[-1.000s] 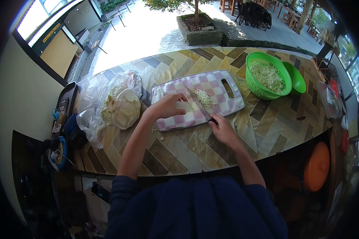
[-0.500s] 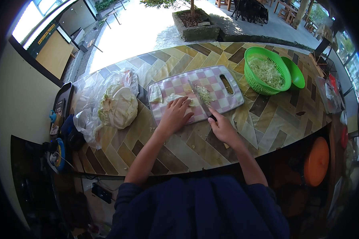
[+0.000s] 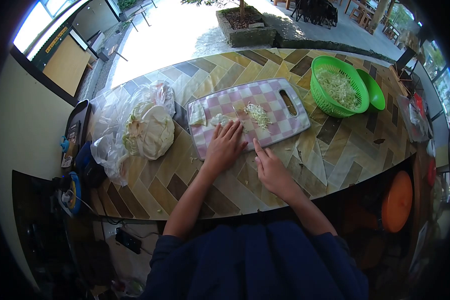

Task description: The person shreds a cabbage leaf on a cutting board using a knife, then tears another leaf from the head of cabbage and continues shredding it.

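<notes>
My left hand (image 3: 226, 146) lies over a piece of cabbage (image 3: 220, 120), its fingers stretched forward and holding it down on the pink-and-white checked cutting board (image 3: 225, 97). Beside it, at the board's near edge, my right hand (image 3: 274, 172) is closed on a knife, with the index finger extended. The knife's blade barely shows at this angle. Cabbage shreds (image 3: 258, 116) form a small heap in the middle of the board. Another cut cabbage piece (image 3: 197, 114) rests at the board's left end.
Left of the board, a large part of a cabbage (image 3: 152, 132) sits on a clear plastic bag (image 3: 106, 155). A green basket (image 3: 331, 103) of shredded cabbage stands at the right, against a green bowl (image 3: 374, 92). An orange round object (image 3: 397, 201) is below the table's right edge.
My right hand has come slightly toward me, and the knife blade has turned out of clear view. The shreds lie more spread out. My left hand has shifted slightly right.
</notes>
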